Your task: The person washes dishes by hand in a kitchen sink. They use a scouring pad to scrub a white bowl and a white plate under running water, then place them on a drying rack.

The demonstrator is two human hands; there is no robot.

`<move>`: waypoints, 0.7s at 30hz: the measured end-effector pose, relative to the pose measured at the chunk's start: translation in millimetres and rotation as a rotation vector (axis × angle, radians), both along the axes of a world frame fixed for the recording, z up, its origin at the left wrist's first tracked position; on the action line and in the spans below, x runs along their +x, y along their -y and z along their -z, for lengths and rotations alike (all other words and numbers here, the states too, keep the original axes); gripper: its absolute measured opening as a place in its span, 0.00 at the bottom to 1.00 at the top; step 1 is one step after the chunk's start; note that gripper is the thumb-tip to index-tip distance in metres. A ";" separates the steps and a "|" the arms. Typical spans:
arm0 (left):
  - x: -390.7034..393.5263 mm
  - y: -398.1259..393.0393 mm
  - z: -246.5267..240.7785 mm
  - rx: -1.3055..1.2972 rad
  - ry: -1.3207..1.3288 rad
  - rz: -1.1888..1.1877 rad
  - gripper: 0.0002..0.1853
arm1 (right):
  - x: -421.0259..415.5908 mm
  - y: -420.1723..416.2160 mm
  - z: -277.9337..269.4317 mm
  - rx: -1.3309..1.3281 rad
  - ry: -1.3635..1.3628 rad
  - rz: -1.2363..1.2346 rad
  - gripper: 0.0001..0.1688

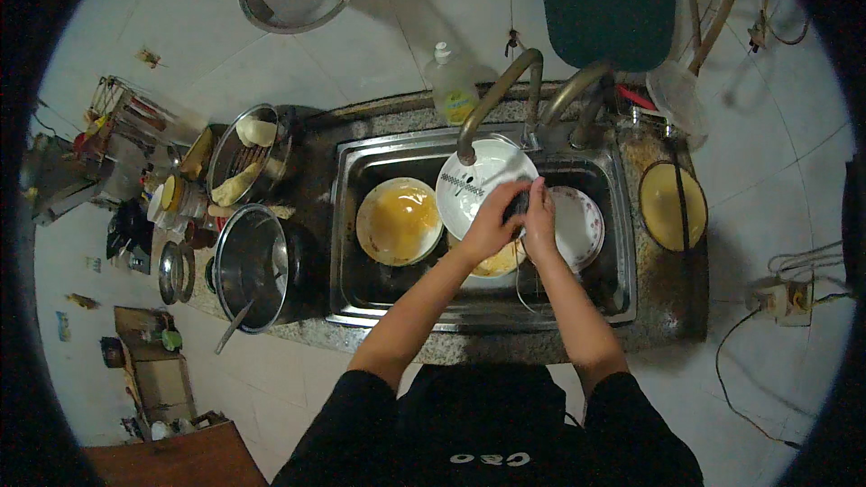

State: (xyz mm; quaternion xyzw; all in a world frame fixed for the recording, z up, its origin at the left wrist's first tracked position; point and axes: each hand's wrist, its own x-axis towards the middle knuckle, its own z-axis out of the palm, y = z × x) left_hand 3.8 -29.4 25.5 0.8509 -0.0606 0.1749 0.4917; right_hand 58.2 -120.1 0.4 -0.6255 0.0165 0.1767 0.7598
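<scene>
Both hands are raised over the sink, just under the curved faucet. Between them is a small dark object, mostly covered by fingers; I cannot tell what it is. My left hand curls around its left side, and my right hand presses on its right. Behind my left hand sits a white bowl with a checkered pattern. A bowl of yellowish liquid lies at the left. A plate with a flowered rim is at the right. Another soiled dish shows below my hands.
A dish soap bottle stands behind the sink. On the left counter are a deep metal pot with a utensil in it and a pan holding food. A yellow dish rests at the right. A power outlet has cords.
</scene>
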 end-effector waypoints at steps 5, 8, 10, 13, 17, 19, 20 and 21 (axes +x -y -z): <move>-21.2 -35.6 2.0 0.262 -0.091 -0.077 0.20 | 10.7 2.0 16.3 -0.016 0.100 0.015 0.28; 0.2 -43.4 -9.1 0.190 -0.002 -0.480 0.18 | -1.8 -15.3 19.2 -0.031 0.096 -0.024 0.28; 23.4 -15.8 -2.3 0.145 0.055 -0.429 0.15 | 2.7 -18.0 21.8 -0.060 0.138 0.017 0.30; 11.3 6.7 -9.9 0.148 0.121 -0.168 0.12 | 15.8 -15.2 5.8 -0.173 0.079 -0.040 0.32; -10.6 -30.6 -4.9 0.492 0.010 -0.145 0.10 | 12.8 -14.8 10.1 -0.134 0.131 -0.012 0.32; 2.1 -36.9 -10.0 0.498 -0.034 -0.508 0.09 | 0.3 -12.6 -2.6 -0.107 0.089 -0.065 0.32; 9.0 -35.3 -9.9 0.438 0.023 -0.583 0.09 | -12.1 -14.2 -16.1 -0.219 0.083 -0.091 0.32; 22.6 -24.8 -8.9 0.373 0.092 -0.635 0.10 | -10.1 -18.9 -2.2 -0.195 0.173 -0.035 0.32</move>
